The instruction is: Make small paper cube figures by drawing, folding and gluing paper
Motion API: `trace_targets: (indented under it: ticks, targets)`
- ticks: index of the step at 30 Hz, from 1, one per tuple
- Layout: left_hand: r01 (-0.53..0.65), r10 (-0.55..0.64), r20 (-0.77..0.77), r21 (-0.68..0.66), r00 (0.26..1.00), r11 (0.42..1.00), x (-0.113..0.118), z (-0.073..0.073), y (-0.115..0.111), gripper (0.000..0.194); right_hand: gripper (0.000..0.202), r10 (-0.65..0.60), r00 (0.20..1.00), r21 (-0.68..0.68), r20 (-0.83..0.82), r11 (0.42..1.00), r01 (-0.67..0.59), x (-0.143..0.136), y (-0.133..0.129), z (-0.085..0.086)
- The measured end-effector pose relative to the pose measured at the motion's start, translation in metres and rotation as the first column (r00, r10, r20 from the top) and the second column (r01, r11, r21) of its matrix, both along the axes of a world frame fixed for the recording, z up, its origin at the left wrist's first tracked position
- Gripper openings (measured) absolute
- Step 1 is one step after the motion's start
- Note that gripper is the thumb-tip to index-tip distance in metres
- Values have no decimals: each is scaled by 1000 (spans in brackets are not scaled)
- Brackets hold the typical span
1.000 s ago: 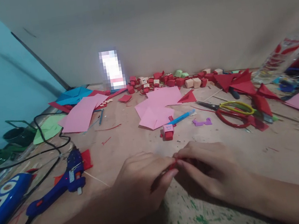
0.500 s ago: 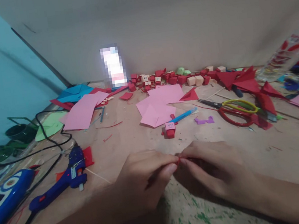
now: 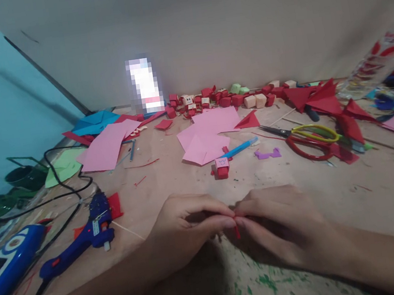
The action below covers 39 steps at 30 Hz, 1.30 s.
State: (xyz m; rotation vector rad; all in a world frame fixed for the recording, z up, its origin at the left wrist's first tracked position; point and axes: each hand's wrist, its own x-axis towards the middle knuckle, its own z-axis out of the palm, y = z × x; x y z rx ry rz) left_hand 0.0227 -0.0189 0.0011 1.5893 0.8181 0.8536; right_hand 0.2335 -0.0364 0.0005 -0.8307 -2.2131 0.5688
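Note:
My left hand (image 3: 196, 221) and my right hand (image 3: 276, 219) meet fingertip to fingertip above the near part of the table. Both are closed in a pinch on a small red paper strip (image 3: 237, 231), whose lower end hangs below the fingertips; the rest is hidden by my fingers. Just beyond my hands stands a little red and pink paper figure (image 3: 222, 168) with a face drawn on it. Behind it a blue pen (image 3: 240, 148) lies by pink paper sheets (image 3: 206, 144). To its right is a purple paper cutout (image 3: 268, 153).
A blue glue gun (image 3: 96, 225) with a black cord lies left, near a blue and white power strip (image 3: 13, 261). Scissors (image 3: 309, 141) lie right. Small paper cubes (image 3: 238, 100) line the wall beside a lit phone (image 3: 145, 84). A clear plastic bottle (image 3: 376, 63) leans at far right.
My fingertips have shifted slightly lower, and more of the red strip now shows hanging beneath them. The whole view has moved a little.

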Motion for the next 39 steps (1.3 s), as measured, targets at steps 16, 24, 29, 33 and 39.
trace_targets:
  ticks: [16,24,29,33,39]
  targets:
    - [-97,93,-37,-116,995,988,-3,0,2,9,15,-64,997,-63,-43,996,61,-3,-1,6]
    - [-69,69,-2,-171,998,983,-2,0,3,7,16,-57,998,-36,-21,998,56,-3,0,0]
    - [-64,75,33,-249,997,966,-1,1,2,6,16,-113,993,-54,-23,992,111,-4,1,3]
    - [-60,83,68,-287,994,956,-2,1,2,7,17,-104,994,-66,-34,993,102,-4,1,3]
    - [-18,88,149,-418,985,908,-1,-1,4,14,16,-107,992,-72,-62,992,103,-4,2,3]
